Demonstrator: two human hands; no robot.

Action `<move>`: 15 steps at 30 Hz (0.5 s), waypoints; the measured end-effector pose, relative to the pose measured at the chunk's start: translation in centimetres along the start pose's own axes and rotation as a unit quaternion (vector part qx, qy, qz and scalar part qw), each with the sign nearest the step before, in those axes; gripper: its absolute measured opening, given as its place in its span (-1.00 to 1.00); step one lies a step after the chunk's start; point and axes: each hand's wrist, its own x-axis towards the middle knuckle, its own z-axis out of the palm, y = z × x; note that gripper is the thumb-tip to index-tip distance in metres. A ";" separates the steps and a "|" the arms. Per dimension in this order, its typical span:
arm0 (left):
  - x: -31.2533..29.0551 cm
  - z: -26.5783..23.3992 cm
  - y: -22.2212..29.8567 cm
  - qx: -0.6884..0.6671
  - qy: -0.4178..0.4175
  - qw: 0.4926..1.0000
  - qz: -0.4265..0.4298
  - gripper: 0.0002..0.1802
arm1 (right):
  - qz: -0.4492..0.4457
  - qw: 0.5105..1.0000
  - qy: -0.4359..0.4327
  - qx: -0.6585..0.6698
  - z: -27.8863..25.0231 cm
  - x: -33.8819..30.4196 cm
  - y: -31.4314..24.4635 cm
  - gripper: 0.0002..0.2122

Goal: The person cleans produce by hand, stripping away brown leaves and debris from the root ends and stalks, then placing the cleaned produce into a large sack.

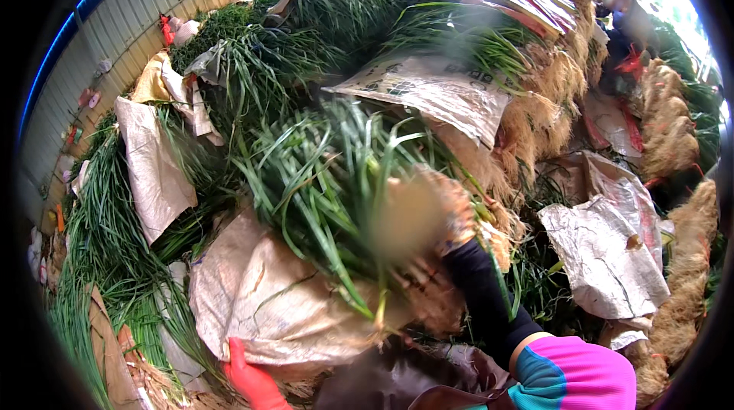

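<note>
Fingers (428, 215) of the right hand (440, 219) clasp a bundle of long green leaves (321, 173); left hand (252, 379), red-gloved, grips sacking (267, 303).

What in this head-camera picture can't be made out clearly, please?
- Right hand, head view: motion-blurred against the bundle of green leaves; grip unclear.
- Left hand: red glove cut off by the lower edge, touching the paper sheet.
- Person at top right: small, washed out by glare.

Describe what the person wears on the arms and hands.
The left hand wears a red glove. The right arm has a black sleeve under a pink cuff with teal and orange panels. The right hand is blurred, so whether it is gloved cannot be told.
</note>
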 end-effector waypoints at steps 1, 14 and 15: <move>1.1 -2.9 -1.7 -0.021 -0.019 1.000 0.002 -0.51 | -0.011 1.000 -0.012 0.002 0.6 -0.2 -1.1 -0.37; -5.0 -14.8 -4.8 0.140 -0.056 0.979 -0.137 -0.76 | -0.097 0.974 -0.069 0.195 2.0 0.5 -3.7 -0.61; -6.5 -15.1 -3.4 0.197 -0.070 0.970 -0.124 -0.75 | -0.113 0.957 -0.082 0.253 1.6 1.1 -3.7 -0.61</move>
